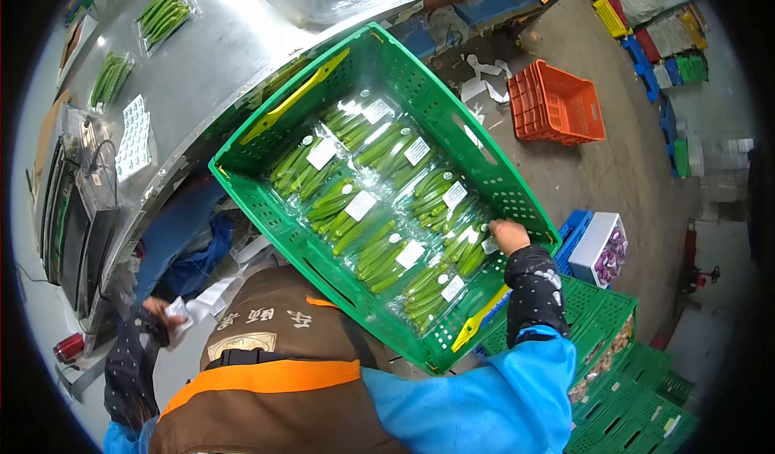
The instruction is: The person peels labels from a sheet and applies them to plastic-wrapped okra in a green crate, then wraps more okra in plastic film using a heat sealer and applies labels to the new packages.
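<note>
A green plastic crate (484, 143) with yellow handles sits in front of me, tilted across the view. In it lie rows of clear packs of long green vegetables (375, 256), most bearing a white label and a small round sticker. My right hand (510, 236) reaches in at the right end, its fingers curled at the edge of a labelled pack (466, 246). Its fingertips are partly hidden. Low on the left, my left hand (164, 313) is closed around a strip of white label paper (211, 299), which trails toward my apron.
A metal table (211, 34) along the upper left carries two more packs, a label sheet (134, 138) and a machine (81, 188). On the floor are an orange crate (557, 103), a white box of purple produce (597, 248), stacked green crates (613, 397) and paper scraps.
</note>
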